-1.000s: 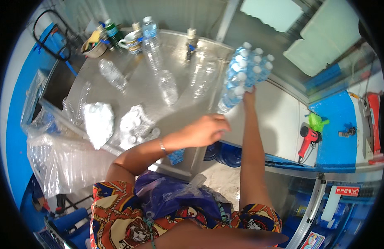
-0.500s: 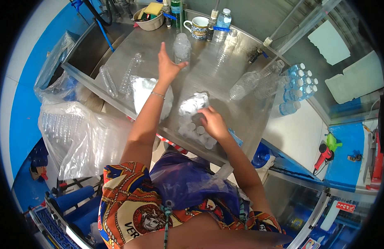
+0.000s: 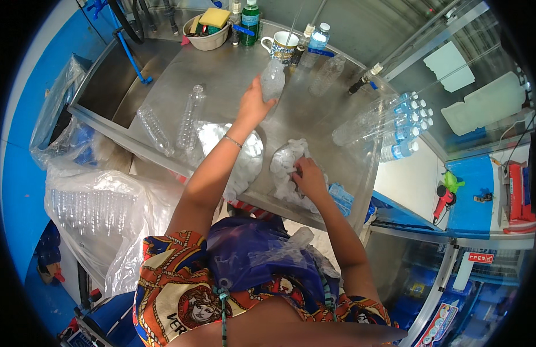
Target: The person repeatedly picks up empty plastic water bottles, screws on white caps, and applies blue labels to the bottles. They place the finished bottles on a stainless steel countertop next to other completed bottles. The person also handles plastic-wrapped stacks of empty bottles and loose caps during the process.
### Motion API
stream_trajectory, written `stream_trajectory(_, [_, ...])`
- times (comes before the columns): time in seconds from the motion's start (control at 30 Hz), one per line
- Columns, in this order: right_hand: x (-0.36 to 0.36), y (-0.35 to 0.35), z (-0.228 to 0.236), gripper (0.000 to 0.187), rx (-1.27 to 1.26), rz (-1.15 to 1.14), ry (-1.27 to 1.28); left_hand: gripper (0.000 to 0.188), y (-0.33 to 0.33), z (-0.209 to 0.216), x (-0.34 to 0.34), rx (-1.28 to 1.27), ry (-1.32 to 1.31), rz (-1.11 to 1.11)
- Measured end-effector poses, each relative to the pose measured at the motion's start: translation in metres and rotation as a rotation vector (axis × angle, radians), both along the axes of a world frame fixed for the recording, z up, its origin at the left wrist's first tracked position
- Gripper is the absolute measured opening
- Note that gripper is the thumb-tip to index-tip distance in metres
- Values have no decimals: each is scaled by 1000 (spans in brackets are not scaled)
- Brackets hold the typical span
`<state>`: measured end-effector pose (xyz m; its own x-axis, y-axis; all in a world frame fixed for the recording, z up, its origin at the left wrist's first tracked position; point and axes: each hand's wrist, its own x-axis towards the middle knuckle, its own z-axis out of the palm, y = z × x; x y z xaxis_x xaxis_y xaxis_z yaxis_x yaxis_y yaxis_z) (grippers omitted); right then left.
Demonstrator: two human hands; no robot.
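"Steadying a bottle at the left while picking among white caps at the right looks like the step in hand. Do you agree?"

"I'd judge so. Going left to right, two clear bottles lie on the steel counter, then a pale, shiny bag near its front edge. Past that comes the left hand."

"How is it set?"

"Partly curled, with the thumb across the bottle's lower part and the fingers along its left side. It seems to have hold of it, though the far side is hidden. The bottle rises just to the right of that hand, touching it, with its mouth near the patterned cup."

"And the right hand?"

"Bent well over, fingertips in the heap of caps, which lies to its left and partly beneath it. Whether a cap is pinched there, I cannot tell. Farther right stand the capped bottles, well apart from both hands."

"What does the next move call for?"

"A light, even hold on the left, I'd say, since thin plastic could buckle, and a pinch on a single cap without scattering the rest."
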<state>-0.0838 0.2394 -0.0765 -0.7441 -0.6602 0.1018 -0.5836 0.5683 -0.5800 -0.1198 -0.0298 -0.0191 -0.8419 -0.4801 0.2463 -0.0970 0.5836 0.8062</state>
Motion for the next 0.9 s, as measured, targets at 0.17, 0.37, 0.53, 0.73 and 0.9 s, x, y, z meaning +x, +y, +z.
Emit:
stream_trajectory(0.17, [-11, 6, 42, 23, 191, 27, -5, 81, 0, 6, 4, 6, -55, 6])
stream_trajectory(0.37, [-105, -46, 85, 22, -195, -115, -11, 74, -3, 2, 10, -27, 131, -29])
stream_trajectory(0.53, [-174, -133, 65, 14, -573, -76, -581, 74, -2, -1, 14, -4, 46, -7])
stream_trajectory(0.73, [-212, -186, 35, 23, -272, 81, -797, 75, -3, -2, 12, 22, 90, -46])
stream_trajectory(0.9, [-225, -188, 38, 23, -217, 111, -923, 73, -8, 8, 6, 6, 0, -80])
